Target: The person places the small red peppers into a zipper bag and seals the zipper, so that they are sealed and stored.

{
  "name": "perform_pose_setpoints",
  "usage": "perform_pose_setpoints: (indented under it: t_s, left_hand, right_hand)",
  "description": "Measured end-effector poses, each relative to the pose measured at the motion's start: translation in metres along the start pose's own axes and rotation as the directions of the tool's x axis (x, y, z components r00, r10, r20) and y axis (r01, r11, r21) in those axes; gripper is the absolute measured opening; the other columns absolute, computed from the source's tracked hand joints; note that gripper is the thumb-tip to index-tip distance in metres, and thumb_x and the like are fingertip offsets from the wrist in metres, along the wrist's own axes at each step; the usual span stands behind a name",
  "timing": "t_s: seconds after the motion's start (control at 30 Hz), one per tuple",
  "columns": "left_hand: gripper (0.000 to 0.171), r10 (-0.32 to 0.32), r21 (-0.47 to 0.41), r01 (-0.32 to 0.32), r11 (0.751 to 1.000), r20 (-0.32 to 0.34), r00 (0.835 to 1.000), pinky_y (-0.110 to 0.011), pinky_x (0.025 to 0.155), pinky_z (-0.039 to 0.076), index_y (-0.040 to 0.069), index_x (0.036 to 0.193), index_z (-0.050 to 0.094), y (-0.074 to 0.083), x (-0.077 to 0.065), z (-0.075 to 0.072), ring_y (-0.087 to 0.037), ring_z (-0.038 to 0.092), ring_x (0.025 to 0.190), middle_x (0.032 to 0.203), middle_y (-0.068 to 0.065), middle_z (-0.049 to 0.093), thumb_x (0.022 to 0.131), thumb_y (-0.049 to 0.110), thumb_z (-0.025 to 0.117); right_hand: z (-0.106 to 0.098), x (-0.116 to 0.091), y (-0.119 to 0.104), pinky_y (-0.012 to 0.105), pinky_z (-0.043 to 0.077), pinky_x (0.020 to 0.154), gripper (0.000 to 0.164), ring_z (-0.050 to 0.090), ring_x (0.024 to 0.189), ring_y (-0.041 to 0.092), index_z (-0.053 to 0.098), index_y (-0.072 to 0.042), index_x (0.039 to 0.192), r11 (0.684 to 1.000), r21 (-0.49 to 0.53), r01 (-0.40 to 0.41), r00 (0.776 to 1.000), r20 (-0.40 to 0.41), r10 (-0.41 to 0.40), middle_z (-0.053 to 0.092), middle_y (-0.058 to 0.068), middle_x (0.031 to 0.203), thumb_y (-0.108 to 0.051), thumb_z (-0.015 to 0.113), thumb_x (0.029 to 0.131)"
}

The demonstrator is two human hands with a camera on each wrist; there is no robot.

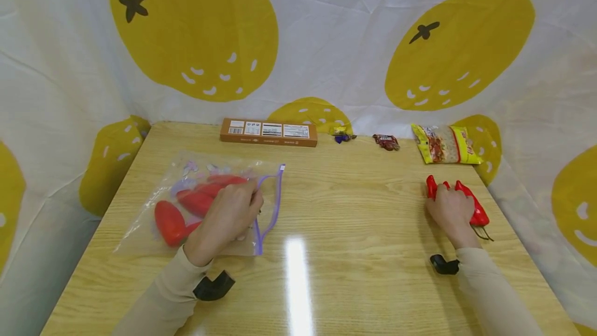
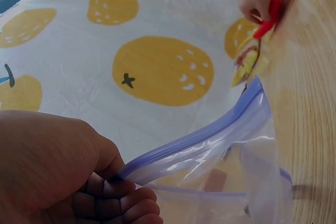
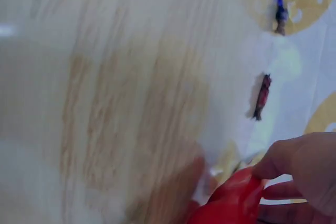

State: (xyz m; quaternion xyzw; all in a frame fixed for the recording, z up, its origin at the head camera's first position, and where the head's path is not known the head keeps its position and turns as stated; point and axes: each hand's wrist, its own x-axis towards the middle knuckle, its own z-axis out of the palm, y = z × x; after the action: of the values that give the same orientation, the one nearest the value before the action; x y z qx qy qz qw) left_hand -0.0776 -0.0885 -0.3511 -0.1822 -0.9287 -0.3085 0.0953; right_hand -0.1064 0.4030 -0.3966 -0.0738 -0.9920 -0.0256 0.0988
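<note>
My left hand [image 1: 228,214] pinches the purple zip edge [image 2: 191,142] of a clear zip bag [image 1: 135,229], whose mouth stands open toward the right. Inside the bag lie several smooth red pepper-like pieces [image 1: 170,223], partly hidden by that hand. At the right side of the table, my right hand [image 1: 451,212] grips red peppers [image 1: 477,211] between thumb and fingers. Their thin stems point toward me. Up close in the right wrist view, the thumb presses on a glossy red pepper [image 3: 233,200]; the hand hides how many it holds.
Along the back edge stand a brown box [image 1: 269,133], a small blue-and-yellow wrapped sweet [image 1: 342,136], a dark red wrapped sweet [image 1: 386,142] and a yellow food packet [image 1: 445,144]. White cloth with yellow fruit prints [image 1: 326,30] hangs behind the wooden table [image 1: 354,222].
</note>
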Motion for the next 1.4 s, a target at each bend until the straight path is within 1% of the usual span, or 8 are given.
perform_pose_setpoints:
  t_s: [0.17,0.37,0.47,0.6,0.8,1.0,1.17,1.4]
  left_hand:
    - [0.024,0.006,0.002,-0.006,1.0,0.0,1.0,-0.021,0.037,0.028,0.011,0.063,0.044,0.0,0.0,0.001,-0.006,0.034,0.038,0.051,0.003,0.037,0.086,0.008,0.05]
    - [0.024,0.016,0.009,-0.016,1.0,-0.007,1.0,-0.02,0.036,0.028,0.011,0.063,0.044,0.0,0.001,0.0,-0.006,0.033,0.038,0.051,0.003,0.036,0.085,0.007,0.05]
    - [0.025,0.025,0.011,-0.025,1.0,-0.011,1.0,-0.021,0.037,0.028,0.011,0.062,0.043,0.0,0.001,0.0,-0.006,0.033,0.039,0.051,0.004,0.035,0.085,0.007,0.05]
    - [0.025,0.034,0.02,-0.034,0.999,-0.015,0.999,-0.021,0.037,0.028,0.011,0.062,0.042,0.001,0.001,0.0,-0.006,0.032,0.04,0.051,0.004,0.034,0.085,0.007,0.05]
    - [0.025,0.038,0.029,-0.037,0.999,-0.016,0.999,-0.022,0.038,0.028,0.011,0.061,0.042,0.0,0.001,0.002,-0.007,0.033,0.041,0.051,0.003,0.034,0.085,0.008,0.051]
    - [0.025,0.03,0.024,-0.03,0.999,-0.007,1.0,-0.021,0.037,0.028,0.011,0.062,0.042,-0.001,0.001,0.003,-0.006,0.033,0.04,0.051,0.004,0.034,0.085,0.008,0.051]
    - [0.027,0.031,0.031,-0.031,0.999,-0.006,0.999,-0.021,0.037,0.028,0.012,0.061,0.04,-0.001,0.002,0.004,-0.006,0.034,0.039,0.05,0.004,0.034,0.085,0.009,0.051]
    - [0.026,0.029,0.036,-0.029,0.999,-0.003,1.0,-0.022,0.038,0.028,0.011,0.061,0.04,0.001,0.002,0.001,-0.008,0.033,0.04,0.051,0.003,0.032,0.085,0.009,0.051]
  right_hand:
    - [-0.009,-0.002,-0.02,0.048,0.038,0.052,0.032,0.051,0.066,0.039,0.056,0.007,0.106,0.984,0.181,-0.002,0.998,-0.055,0.012,0.054,0.027,0.085,-0.018,0.048,0.087]
    - [-0.026,-0.006,-0.066,0.038,0.045,0.053,0.039,0.058,0.069,0.03,0.047,0.002,0.125,0.877,0.473,0.088,0.996,-0.023,-0.087,0.056,0.024,0.101,-0.023,0.039,0.097]
    - [-0.033,-0.013,-0.092,0.03,0.049,0.05,0.038,0.063,0.065,0.028,0.046,-0.002,0.122,0.785,0.607,0.121,0.984,0.03,-0.175,0.056,0.021,0.107,-0.031,0.043,0.096]
    - [-0.042,-0.021,-0.128,0.032,0.053,0.056,0.04,0.064,0.079,0.03,0.05,-0.008,0.115,0.623,0.782,0.029,0.947,0.177,-0.267,0.056,0.015,0.111,-0.039,0.052,0.091]
    - [-0.049,-0.034,-0.175,0.05,0.049,0.078,0.043,0.06,0.095,0.036,0.052,-0.008,0.122,0.405,0.896,-0.181,0.809,0.37,-0.458,0.052,0.016,0.121,-0.027,0.063,0.086]
    - [-0.053,-0.047,-0.213,0.048,0.046,0.085,0.04,0.061,0.098,0.026,0.055,-0.015,0.124,0.388,0.907,-0.163,0.72,0.378,-0.582,0.049,0.01,0.128,-0.017,0.062,0.085]
    - [-0.051,-0.055,-0.235,0.05,0.05,0.075,0.038,0.063,0.092,0.029,0.055,-0.01,0.119,0.334,0.932,-0.142,0.72,0.329,-0.61,0.055,0.009,0.119,-0.02,0.066,0.083]
    - [-0.044,-0.06,-0.25,0.044,0.05,0.071,0.04,0.065,0.088,0.029,0.054,-0.01,0.116,0.32,0.939,-0.126,0.727,0.307,-0.614,0.058,0.007,0.113,-0.023,0.069,0.082]
